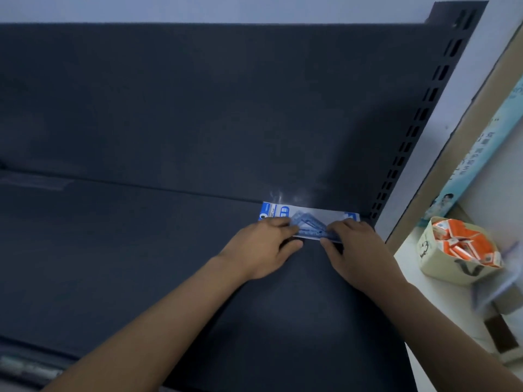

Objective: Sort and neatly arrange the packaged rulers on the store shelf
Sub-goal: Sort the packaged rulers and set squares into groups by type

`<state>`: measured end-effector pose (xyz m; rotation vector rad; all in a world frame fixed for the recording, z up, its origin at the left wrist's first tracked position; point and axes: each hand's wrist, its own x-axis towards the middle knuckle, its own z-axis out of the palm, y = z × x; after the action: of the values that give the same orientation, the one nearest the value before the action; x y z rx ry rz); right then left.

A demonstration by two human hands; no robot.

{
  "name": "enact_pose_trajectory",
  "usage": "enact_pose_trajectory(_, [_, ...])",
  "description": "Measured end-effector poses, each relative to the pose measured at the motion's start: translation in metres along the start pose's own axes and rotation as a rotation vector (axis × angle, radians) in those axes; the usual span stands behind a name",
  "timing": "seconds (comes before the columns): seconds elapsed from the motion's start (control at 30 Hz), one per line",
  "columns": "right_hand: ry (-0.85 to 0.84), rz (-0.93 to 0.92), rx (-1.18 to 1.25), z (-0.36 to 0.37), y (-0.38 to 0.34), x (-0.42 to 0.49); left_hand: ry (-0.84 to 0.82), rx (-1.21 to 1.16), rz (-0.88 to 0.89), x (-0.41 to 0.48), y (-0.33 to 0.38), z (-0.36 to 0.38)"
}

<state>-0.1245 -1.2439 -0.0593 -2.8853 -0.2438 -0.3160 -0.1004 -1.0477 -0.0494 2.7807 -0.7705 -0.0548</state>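
With the left hand (266, 244) and right hand (353, 246) each pinching the front edge of the blue packaged ruler set (308, 214), which lies in the back right corner of the dark shelf (141, 250), the best move is probably to slide it square against the back panel (198, 108).

Left hand (263, 247) & right hand (356, 247) hide ruler pkg (308, 215) near edge; print too small; right-side obj (492, 290) blurred, maybe tag.

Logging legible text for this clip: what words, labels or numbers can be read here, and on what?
Nothing can be quoted.
On the blue-and-white plastic ruler package: print too blurred.
On the pale blue poster, right: characters blurred.
On the orange packets in the beige tub: print too small.
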Motion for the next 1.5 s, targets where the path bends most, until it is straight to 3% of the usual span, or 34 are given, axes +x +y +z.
enact_pose_trajectory(0.27, [0.054,-0.207,-0.061,-0.008,-0.114,0.037,0.034,0.22,-0.12,-0.071,-0.068,-0.05])
enact_pose_trajectory(0.5, [0.098,-0.381,0.076,0.024,-0.336,0.072,0.049,0.375,-0.489,-0.224,-0.229,-0.119])
enact_pose_trajectory(0.7, [-0.006,-0.489,0.228,0.062,-0.549,0.097,0.058,0.448,-0.709,-0.37,-0.373,-0.18])
enact_pose_trajectory(0.87, [-0.069,-0.542,0.243,0.088,-0.676,0.113,0.088,0.455,-0.844,-0.454,-0.469,-0.225])
enact_pose_trajectory(1.03, [-0.088,-0.565,0.223,0.122,-0.764,0.158,0.124,0.43,-0.891,-0.48,-0.564,-0.252])
enact_pose_trajectory(1.27, [-0.144,-0.536,0.192,0.181,-0.86,0.245,0.021,0.366,-0.91,-0.478,-0.695,-0.262])
enact_pose_trajectory(1.5, [-0.263,-0.363,0.058,0.215,-0.919,0.306,0.021,0.322,-0.727,-0.449,-0.801,-0.292])
